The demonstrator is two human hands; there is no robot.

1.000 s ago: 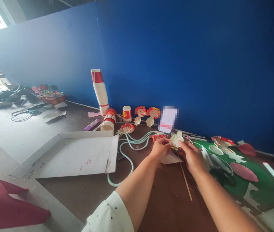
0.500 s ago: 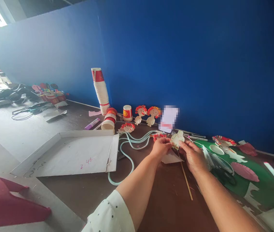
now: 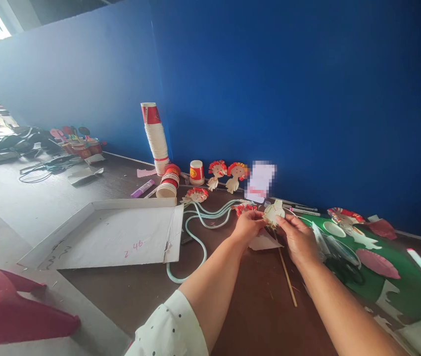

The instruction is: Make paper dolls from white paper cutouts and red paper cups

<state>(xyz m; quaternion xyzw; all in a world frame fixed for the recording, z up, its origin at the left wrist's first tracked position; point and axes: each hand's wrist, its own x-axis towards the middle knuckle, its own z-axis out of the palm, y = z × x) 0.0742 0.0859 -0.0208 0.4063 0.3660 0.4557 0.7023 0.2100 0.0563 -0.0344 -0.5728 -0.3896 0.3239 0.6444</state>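
Observation:
My left hand (image 3: 249, 226) and my right hand (image 3: 300, 240) pinch a pale paper cutout (image 3: 273, 211) between them, from its left and right sides. My right thumb lies on the face of the cutout. Just behind my left hand is a red fringed paper piece (image 3: 245, 208), partly hidden by it. Below the cutout, a thin wooden stick (image 3: 287, 278) points toward me; its upper end is covered. A white paper scrap (image 3: 263, 242) lies under my hands. Whether the stick is joined to the cutout, I cannot tell.
Left of my arms are a shallow white box (image 3: 117, 235) and a pale blue cable (image 3: 199, 237). A tall paper cup stack (image 3: 156, 141) stands by the blue partition (image 3: 288, 89). Two paper figures (image 3: 235, 177) lean there. Scissors (image 3: 344, 267) lie on the green mat (image 3: 412, 289) at right.

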